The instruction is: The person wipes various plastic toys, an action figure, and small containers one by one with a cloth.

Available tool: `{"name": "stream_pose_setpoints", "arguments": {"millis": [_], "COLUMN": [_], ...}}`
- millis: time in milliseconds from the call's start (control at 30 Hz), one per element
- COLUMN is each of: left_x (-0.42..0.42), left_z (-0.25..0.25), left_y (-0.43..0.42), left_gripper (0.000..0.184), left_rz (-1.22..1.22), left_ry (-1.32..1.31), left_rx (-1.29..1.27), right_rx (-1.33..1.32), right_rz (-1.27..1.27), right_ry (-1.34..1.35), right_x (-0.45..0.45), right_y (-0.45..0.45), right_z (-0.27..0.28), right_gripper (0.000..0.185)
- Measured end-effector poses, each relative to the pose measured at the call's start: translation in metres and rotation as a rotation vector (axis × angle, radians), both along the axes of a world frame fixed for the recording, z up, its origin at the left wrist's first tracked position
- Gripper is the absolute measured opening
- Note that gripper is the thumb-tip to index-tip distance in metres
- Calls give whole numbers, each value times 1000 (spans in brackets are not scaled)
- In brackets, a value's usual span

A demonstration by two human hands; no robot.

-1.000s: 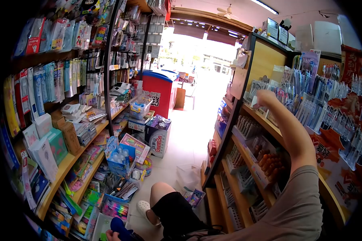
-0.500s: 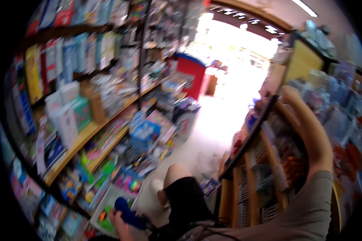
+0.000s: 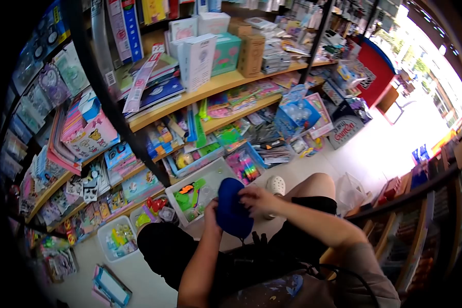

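Head view: blue item [image 3: 230,209] above your lap, probably light and soft, best held by opposite edges; your left hand [image 3: 211,216] pinches one, your right hand [image 3: 260,200] curls its fingers at the other, blurred, pinch cannot be told.

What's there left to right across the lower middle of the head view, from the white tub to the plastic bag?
White tub of small toys → left hand → blue item → right hand → bare knee → translucent plastic bag.
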State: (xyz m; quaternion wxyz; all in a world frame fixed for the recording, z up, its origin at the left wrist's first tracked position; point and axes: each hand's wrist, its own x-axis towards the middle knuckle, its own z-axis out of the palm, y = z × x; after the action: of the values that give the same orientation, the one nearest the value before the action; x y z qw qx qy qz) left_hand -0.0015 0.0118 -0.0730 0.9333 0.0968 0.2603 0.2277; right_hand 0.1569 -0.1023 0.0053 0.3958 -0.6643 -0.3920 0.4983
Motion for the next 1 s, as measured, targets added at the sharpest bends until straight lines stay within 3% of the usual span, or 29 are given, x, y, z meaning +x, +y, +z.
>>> {"name": "stream_pose_setpoints", "arguments": {"millis": [33, 133, 167, 233, 267, 367, 567, 700, 800, 900, 1000], "left_x": [0, -4, -2, 1, 1, -1, -10, -2, 7, 20, 35], "left_z": [2, 24, 4, -20, -36, -63, -106, -95, -88, -53, -17], "left_y": [-5, -21, -25, -39, -42, -42, -22, -13, -14, -16, -26], "left_gripper": [25, 22, 35, 52, 63, 48, 32, 27, 29, 33, 33], "left_rz": [23, -10, -74, -181, -250, -314, -226, -168, -194, -251, -314], "left_ry": [76, 294, 357, 610, 668, 750, 961, 953, 1011, 877, 653], "left_rx": [59, 220, 363, 904, 1059, 719, 662, 597, 801, 1403, 1498], "right_rx": [-54, -196, -232, -306, -311, -427, -262, -382, -306, -365, -380], "right_rz": [9, -179, -248, -385, -449, -436, -404, -403, -332, -469, -578], "right_ry": [4, 381, 453, 591, 567, 35, -382, -327, -315, 30, 994], "right_x": [-17, -36, -36, -28, -25, -37, -17, -4, -7, -13, -9], "right_y": [9, 10, 8, -1, -3, 5, 14, 5, -8, -7, -5], "right_z": [-9, -49, -58, -73, -116, -113, -160, -173, -182, -174, -148], "right_gripper": [34, 36, 37, 39, 38, 32, 18, 17, 15, 16, 23]}}
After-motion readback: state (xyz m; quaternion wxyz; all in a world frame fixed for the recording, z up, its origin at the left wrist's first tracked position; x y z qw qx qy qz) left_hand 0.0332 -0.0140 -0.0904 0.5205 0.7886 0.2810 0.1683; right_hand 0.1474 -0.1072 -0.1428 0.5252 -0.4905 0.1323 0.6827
